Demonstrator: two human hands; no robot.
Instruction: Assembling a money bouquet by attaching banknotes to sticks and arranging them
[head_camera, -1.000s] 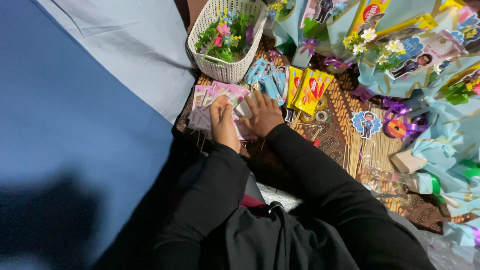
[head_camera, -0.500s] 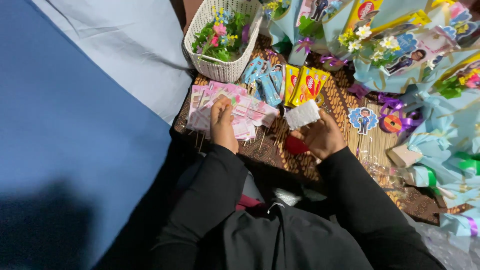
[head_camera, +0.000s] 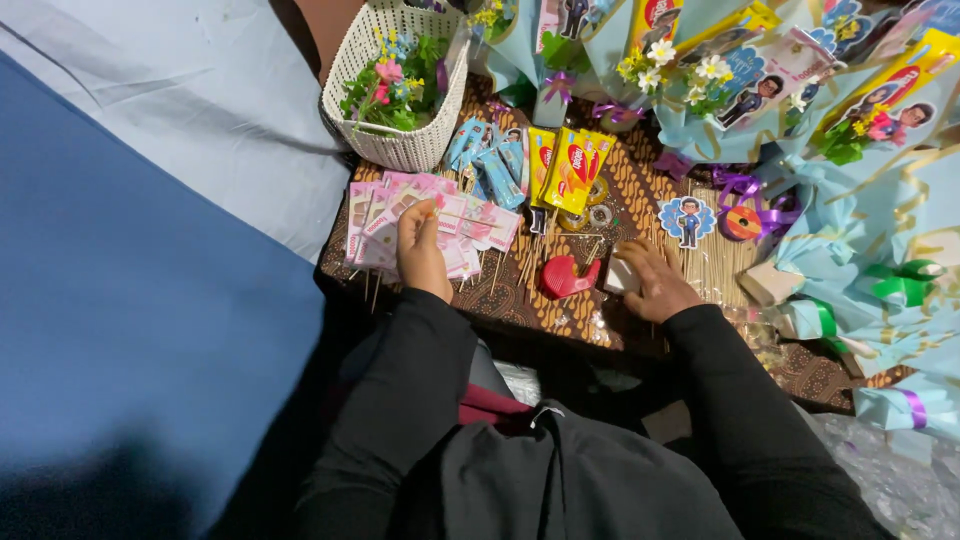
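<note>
Hands at a cluttered craft worktop (head_camera: 520, 300), sorting pink notes and a small white block.

The left hand (head_camera: 420, 250) rests curled on the fanned pink notes (head_camera: 385, 215), pinching a thin wooden stick (head_camera: 470, 213); the notes look light and flimsy, probably best lifted by their sticks. The right hand (head_camera: 655, 285) lies fingers-down beside a red tape dispenser (head_camera: 562, 278), closed loosely around the white block (head_camera: 622, 277), which seems small, light and easy to grip by its sides.
</note>
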